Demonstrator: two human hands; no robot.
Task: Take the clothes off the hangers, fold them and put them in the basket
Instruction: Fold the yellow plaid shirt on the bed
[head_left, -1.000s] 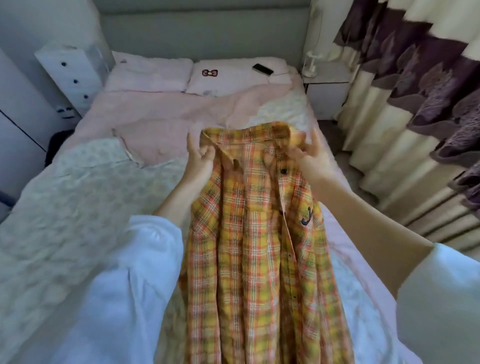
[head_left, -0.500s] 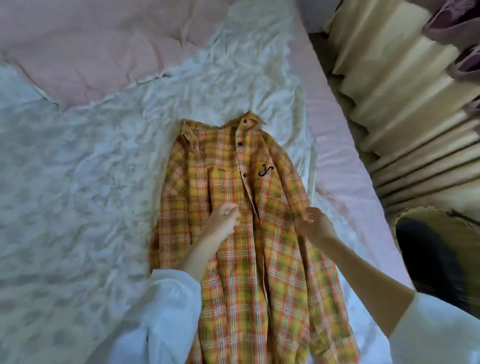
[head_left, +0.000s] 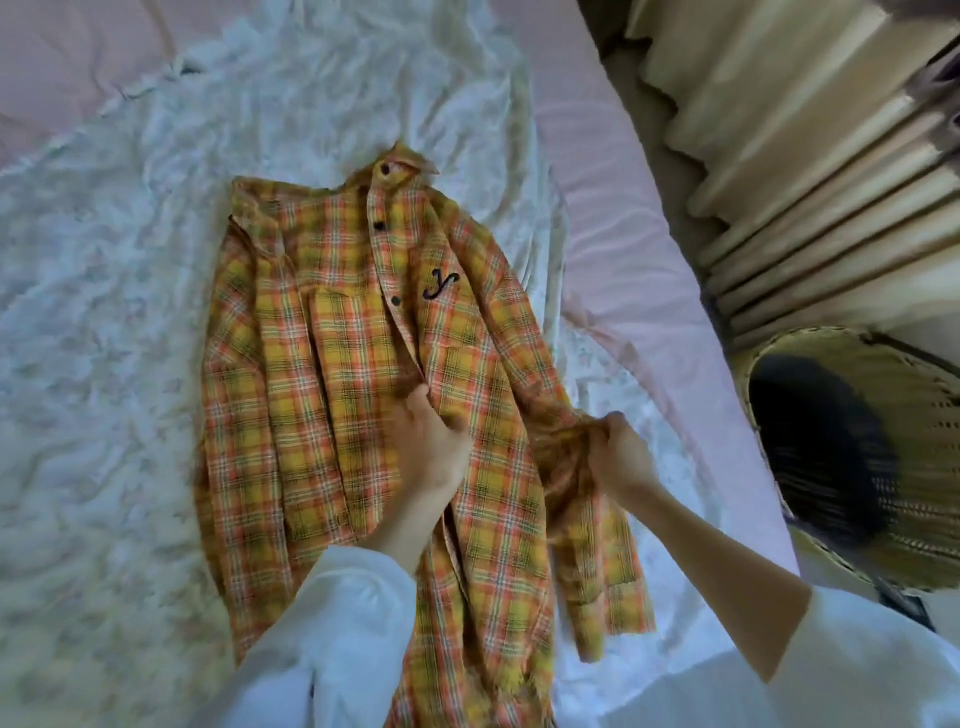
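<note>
The bed (head_left: 93, 364), covered by a crumpled white floral quilt with a pink sheet (head_left: 613, 218) exposed along its right side, fills most of the frame. Pleated cream curtains (head_left: 810, 171) are seen at the upper right. A woven basket (head_left: 883, 431) stands at the right edge, beside the bed, with something dark inside it.

The yellow plaid shirt (head_left: 332, 374) is laid front-up at the centre of the frame, collar toward the top, no hanger visible on it. The left hand (head_left: 428, 447) rests on the button placket at mid-frame; whether the fabric is pinched or only pressed cannot be told. The right hand (head_left: 618, 457) is closed round the bunched right sleeve (head_left: 597, 551), lifted slightly off the quilt.

Risks, as judged: if the sleeve is drawn across while the front is not held down, the shirt body is likely to be dragged and creased. The uneven quilt may prevent a flat fold. A loosely folded shirt may open when carried to the basket.
</note>
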